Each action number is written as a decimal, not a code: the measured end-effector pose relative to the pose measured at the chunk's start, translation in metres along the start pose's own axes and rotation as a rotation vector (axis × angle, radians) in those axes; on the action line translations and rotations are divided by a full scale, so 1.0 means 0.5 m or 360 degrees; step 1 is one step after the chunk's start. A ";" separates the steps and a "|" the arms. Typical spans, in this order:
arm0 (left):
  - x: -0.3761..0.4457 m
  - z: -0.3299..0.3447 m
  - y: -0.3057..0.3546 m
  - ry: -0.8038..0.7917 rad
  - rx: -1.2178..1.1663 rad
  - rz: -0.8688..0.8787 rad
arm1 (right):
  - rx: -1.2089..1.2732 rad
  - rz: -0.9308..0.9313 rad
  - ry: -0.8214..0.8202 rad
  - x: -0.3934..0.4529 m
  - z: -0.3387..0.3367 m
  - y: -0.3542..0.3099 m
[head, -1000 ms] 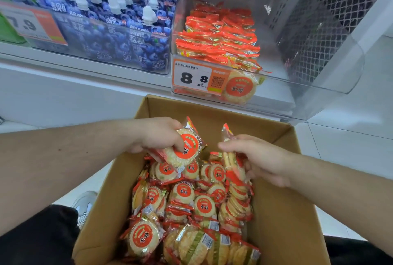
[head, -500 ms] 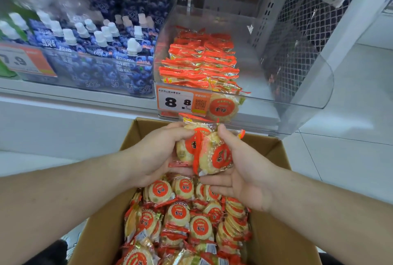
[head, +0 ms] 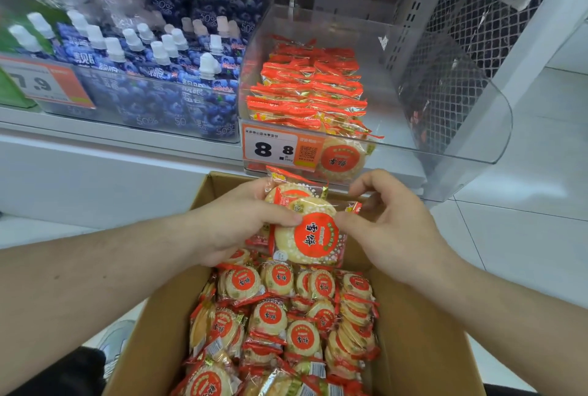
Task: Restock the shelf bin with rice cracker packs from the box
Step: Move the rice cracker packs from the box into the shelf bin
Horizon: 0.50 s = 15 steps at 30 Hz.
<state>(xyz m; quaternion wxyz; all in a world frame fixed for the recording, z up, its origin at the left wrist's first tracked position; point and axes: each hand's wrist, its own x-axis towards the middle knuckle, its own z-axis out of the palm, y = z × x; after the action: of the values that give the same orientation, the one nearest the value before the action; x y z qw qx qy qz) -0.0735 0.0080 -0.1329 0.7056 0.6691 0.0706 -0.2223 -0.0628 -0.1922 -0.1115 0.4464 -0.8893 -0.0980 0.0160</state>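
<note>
Blueberry drink pouches, orange price tag 7.9, white floor tiles

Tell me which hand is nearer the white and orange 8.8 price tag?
Left. The left hand grips the rice cracker packs just below the white and orange 8.8 price tag; the right hand sits below it too, but farther right.

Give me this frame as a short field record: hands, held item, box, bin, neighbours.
left hand: grips held packs, thumb on top
right hand: thumb and fingers pinch the packs' right side
held packs: at least two rice cracker packs, above the box's far end
box: cardboard, open, many packs inside
shelf bin: clear, partly filled at its left side
price tag: reads 8.8
blueberry pouches: left of bin
</note>
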 end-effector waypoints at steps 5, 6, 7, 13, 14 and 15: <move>-0.002 0.012 0.002 -0.0010 -0.0159 0.0054 | 0.0597 0.0346 0.0096 0.007 0.017 -0.004; -0.001 0.013 0.002 0.0013 -0.0230 0.0071 | 0.0790 0.0495 0.0073 0.006 0.016 -0.004; -0.001 0.014 0.002 0.0046 -0.0320 0.0087 | 0.0924 0.0603 0.0009 0.004 0.017 -0.003; 0.002 0.015 0.006 0.0136 -0.0689 0.0143 | 0.1300 0.0687 -0.0325 -0.007 0.027 0.000; 0.001 0.015 0.007 0.0120 -0.0665 0.0138 | 0.1265 0.0601 -0.0277 -0.003 0.023 -0.001; -0.001 0.014 0.008 0.0094 -0.0616 0.0129 | 0.1191 0.0483 -0.0219 0.004 0.018 0.000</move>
<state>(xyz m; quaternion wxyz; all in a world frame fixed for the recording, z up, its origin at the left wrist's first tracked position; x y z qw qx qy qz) -0.0737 0.0013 -0.1284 0.8270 0.5296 0.1057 -0.1562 -0.0618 -0.1849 -0.1167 0.7242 -0.6667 0.0173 0.1755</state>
